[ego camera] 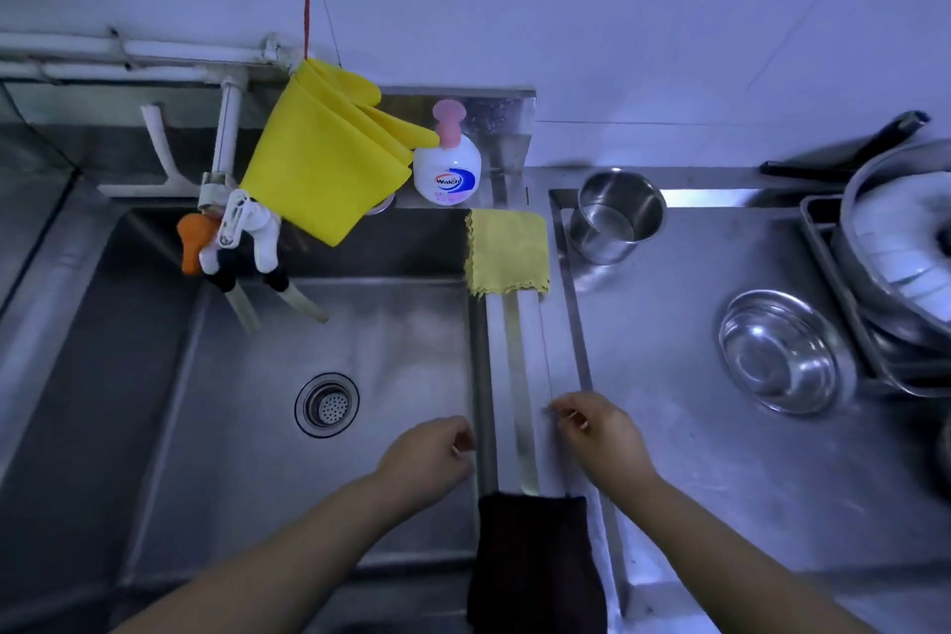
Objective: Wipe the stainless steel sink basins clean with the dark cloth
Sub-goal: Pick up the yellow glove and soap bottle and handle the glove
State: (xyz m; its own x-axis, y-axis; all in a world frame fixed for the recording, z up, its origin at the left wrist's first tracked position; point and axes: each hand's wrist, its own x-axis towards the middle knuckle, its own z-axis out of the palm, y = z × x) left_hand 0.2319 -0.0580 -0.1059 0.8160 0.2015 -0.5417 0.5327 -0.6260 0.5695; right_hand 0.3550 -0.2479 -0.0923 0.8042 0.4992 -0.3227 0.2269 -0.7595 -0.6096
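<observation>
Dark folded cloth (535, 556) hung over the steel divider ridge (520, 376), long axis near-far, just nearer than both empty, loosely curled hands, left hand (429, 458) and right hand (602, 438) about equally close.

We see two bare forearms — no sleeves, no gloves, no rings or watch — ending in bare hands: left (429, 458), right (602, 438).

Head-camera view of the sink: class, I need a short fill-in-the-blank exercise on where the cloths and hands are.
1. The dark cloth hangs over the divider between the two ____.
2. At the divider's far end lies a ____ cloth.
3. The left hand and right hand hold ____.
4. The soap bottle has a ____ pump.

Missing words: basins; yellow; nothing; pink
</observation>
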